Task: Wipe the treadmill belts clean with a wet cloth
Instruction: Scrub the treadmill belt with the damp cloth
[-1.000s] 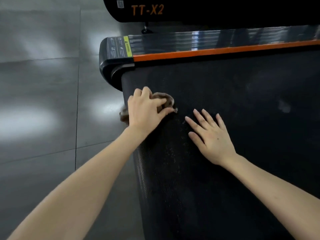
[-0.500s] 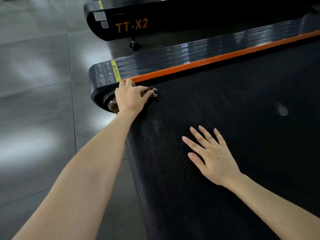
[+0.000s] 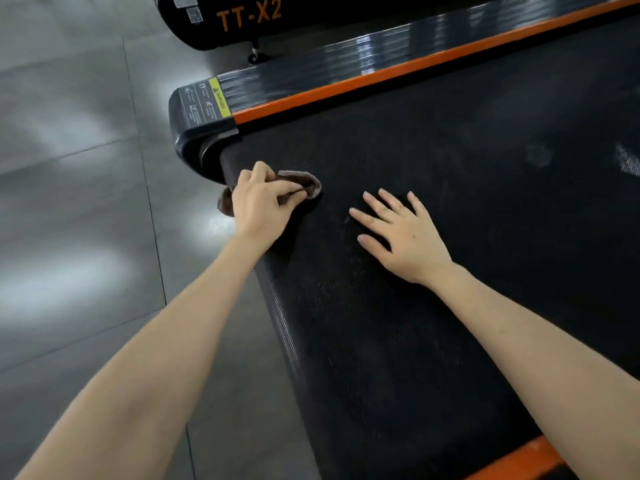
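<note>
left hand (image 3: pixel 259 202) grasping bunched brown cloth (image 3: pixel 304 183) at far-left corner of black textured treadmill belt (image 3: pixel 415 341) | right hand (image 3: pixel 405 237) flat, fingers straight, pressing belt beside it | progress: likely partial, pale smudges (image 3: pixel 538 154) far right unwiped

So the belt (image 3: pixel 467 271) fills the right side, with the floor (image 3: pixel 69 168) off at 9 o'clock. The left hand (image 3: pixel 259 202) is on the cloth (image 3: pixel 306 181) at the belt's end edge, and the corner cap (image 3: pixel 192 136) is at its 10. The right hand (image 3: pixel 405 237) lies on the belt at 4 o'clock from the cloth. The side rail (image 3: pixel 346 71) runs behind, and a second treadmill (image 3: pixel 249 19) is behind that at 12.
</note>
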`<move>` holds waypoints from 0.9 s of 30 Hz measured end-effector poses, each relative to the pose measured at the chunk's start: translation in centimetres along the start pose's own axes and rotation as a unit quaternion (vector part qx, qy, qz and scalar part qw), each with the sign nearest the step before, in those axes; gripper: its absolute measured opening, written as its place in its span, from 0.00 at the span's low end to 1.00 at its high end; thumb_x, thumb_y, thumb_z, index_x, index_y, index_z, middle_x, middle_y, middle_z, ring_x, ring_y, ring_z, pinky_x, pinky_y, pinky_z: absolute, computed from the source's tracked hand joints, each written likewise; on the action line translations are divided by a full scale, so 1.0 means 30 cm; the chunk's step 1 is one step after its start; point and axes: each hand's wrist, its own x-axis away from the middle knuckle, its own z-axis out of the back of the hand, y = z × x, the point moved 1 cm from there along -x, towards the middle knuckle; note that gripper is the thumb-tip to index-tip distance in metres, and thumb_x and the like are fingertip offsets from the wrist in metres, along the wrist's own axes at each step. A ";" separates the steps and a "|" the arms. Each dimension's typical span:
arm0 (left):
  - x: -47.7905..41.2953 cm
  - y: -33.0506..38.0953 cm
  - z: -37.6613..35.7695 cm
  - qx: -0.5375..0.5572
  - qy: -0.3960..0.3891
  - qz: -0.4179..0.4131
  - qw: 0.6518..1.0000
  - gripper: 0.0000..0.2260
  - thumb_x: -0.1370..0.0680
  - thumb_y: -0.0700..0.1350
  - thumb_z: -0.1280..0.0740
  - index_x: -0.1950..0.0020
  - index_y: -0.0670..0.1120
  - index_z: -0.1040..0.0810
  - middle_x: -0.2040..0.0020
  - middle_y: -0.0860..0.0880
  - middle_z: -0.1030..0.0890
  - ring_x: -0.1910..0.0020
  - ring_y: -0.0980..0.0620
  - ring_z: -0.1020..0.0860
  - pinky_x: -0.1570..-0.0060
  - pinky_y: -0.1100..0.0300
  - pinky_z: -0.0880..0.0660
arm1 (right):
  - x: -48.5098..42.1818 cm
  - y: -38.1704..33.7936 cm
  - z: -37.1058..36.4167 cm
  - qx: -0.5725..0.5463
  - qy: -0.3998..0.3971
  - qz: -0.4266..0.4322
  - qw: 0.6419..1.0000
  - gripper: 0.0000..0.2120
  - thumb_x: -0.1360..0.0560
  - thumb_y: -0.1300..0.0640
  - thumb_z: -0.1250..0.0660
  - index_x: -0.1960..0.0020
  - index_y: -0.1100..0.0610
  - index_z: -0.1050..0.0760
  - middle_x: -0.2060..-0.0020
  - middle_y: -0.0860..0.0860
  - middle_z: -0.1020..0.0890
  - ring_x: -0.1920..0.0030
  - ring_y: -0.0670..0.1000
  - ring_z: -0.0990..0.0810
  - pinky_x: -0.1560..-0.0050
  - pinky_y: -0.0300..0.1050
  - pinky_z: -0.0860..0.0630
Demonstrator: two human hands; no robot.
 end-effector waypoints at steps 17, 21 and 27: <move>0.637 0.304 0.231 0.095 -0.251 -0.138 0.953 0.11 0.29 0.61 0.35 0.56 0.60 0.16 0.59 0.53 0.30 0.60 0.52 0.32 0.60 0.55 0.32 | 0.106 -0.038 0.052 -0.140 0.014 -0.121 0.983 0.21 0.18 0.46 0.49 0.25 0.43 0.41 0.26 0.47 0.37 0.24 0.48 0.46 0.26 0.58 0.61; 0.642 0.256 0.320 0.205 -0.352 0.013 0.913 0.07 0.27 0.54 0.29 0.50 0.59 0.18 0.56 0.53 0.28 0.57 0.56 0.28 0.53 0.62 0.31 | 0.203 -0.124 0.094 -0.196 -0.007 -0.140 0.971 0.20 0.17 0.48 0.49 0.26 0.46 0.37 0.27 0.47 0.34 0.25 0.48 0.43 0.25 0.56 0.58; 0.631 0.111 0.422 0.506 -0.216 0.292 0.782 0.15 0.28 0.36 0.28 0.43 0.48 0.20 0.58 0.54 0.16 0.60 0.57 0.18 0.58 0.65 0.24 | 0.307 -0.376 0.194 -0.394 -0.084 -0.088 0.911 0.28 0.27 0.43 0.32 0.30 0.39 0.35 0.36 0.40 0.25 0.38 0.38 0.27 0.31 0.45 0.34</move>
